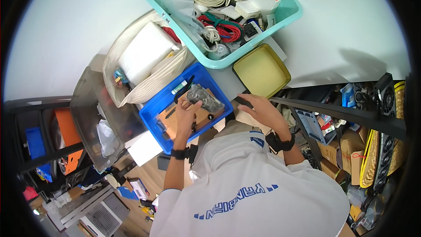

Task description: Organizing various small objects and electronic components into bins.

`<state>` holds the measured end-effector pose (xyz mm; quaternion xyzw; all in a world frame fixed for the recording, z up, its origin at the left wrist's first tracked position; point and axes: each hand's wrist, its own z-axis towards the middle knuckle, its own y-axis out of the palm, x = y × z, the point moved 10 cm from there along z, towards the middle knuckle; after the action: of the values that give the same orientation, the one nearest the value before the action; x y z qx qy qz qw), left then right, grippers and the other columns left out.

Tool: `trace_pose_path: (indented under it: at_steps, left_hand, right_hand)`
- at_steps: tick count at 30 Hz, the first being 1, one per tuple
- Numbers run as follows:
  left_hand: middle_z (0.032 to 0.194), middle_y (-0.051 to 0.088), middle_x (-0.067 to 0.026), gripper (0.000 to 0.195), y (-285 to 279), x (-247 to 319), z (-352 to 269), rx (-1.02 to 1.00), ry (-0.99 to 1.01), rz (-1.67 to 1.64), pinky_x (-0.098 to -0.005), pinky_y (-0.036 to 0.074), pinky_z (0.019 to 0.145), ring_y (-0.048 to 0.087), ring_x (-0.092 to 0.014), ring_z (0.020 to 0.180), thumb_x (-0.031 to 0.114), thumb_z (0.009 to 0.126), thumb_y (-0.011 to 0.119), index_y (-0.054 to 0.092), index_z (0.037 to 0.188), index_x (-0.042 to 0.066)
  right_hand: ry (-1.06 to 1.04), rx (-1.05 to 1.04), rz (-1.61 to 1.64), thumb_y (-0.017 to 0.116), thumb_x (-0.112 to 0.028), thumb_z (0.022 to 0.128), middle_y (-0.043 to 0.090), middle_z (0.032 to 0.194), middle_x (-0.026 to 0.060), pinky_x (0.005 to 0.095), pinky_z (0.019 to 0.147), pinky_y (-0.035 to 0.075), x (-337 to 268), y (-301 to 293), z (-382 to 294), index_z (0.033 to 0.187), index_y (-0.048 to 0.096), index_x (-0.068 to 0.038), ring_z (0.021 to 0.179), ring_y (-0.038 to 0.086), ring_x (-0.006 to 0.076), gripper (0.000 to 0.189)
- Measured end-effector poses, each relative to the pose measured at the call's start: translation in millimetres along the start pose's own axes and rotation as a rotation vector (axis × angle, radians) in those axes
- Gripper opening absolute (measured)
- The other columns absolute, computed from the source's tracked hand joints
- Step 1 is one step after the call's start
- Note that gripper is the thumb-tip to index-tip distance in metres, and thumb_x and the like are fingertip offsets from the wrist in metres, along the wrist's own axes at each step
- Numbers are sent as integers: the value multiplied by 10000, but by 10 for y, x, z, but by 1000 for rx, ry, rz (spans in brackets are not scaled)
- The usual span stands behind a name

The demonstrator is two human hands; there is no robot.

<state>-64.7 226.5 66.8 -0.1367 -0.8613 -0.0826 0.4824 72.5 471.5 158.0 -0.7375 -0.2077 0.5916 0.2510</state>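
My left hand is inside a blue plastic bin, thumb and fingers apart. Its fingertips are close to a black cord and a grey item in clear plastic wrap. A white-and-green tube lies in the bin's far corner. Several small black parts lie on the brown bottom of the bin, partly hidden by my hand. My right hand hovers to the right of the bin, fingers apart, just below a shallow yellow tin. I see nothing held in it; a dark patch between its fingers is unclear.
A teal tub of coiled cables and boxes stands on the white table. At left are a striped fabric basket and a translucent grey bin. Black metal shelving with cartons is at right, more shelving at left.
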Motion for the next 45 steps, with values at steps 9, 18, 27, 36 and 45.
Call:
trace_pose_path:
  at_steps: [9,18,27,36,45]
  left_hand:
    - [1009,733,-56,505,-78,673,-811,-151,143,-257,-176,450,510,684,-78,743,-39,842,807,549,1255,95]
    - [1226,723,-103,564,-258,1228,-1234,87,458,-77,-292,561,913,697,-156,1033,-55,861,715,550,1396,15]
    - [857,713,-24,434,-547,888,-1536,96,400,-404,-203,387,415,566,-42,557,145,833,913,667,1149,-22]
    - [963,756,-76,424,-1137,1083,-1732,207,514,-376,-205,476,479,658,-76,695,109,840,900,691,1169,-57]
    - [918,782,-63,221,-2115,1136,-1876,307,548,-103,-246,540,705,702,-93,812,72,849,881,780,1008,-43]
  right_hand:
    - [-84,-305,519,830,-386,888,735,1263,181,366,1008,544,-931,187,313,1439,596,-43,1120,732,258,690]
    - [-363,-224,502,909,-256,798,716,1275,140,364,982,551,-1567,99,296,1441,589,-55,1115,705,252,746]
    - [-592,209,300,878,-32,702,683,1224,150,392,890,556,-2117,87,191,1333,642,-58,1086,660,334,675]
    - [-663,211,345,875,-1,696,669,1202,148,405,883,547,-2567,587,271,1271,657,-50,1087,645,327,616]
    - [-531,10,267,883,-150,819,648,1348,146,433,1056,506,-3072,1270,439,1357,608,-52,1249,620,354,612]
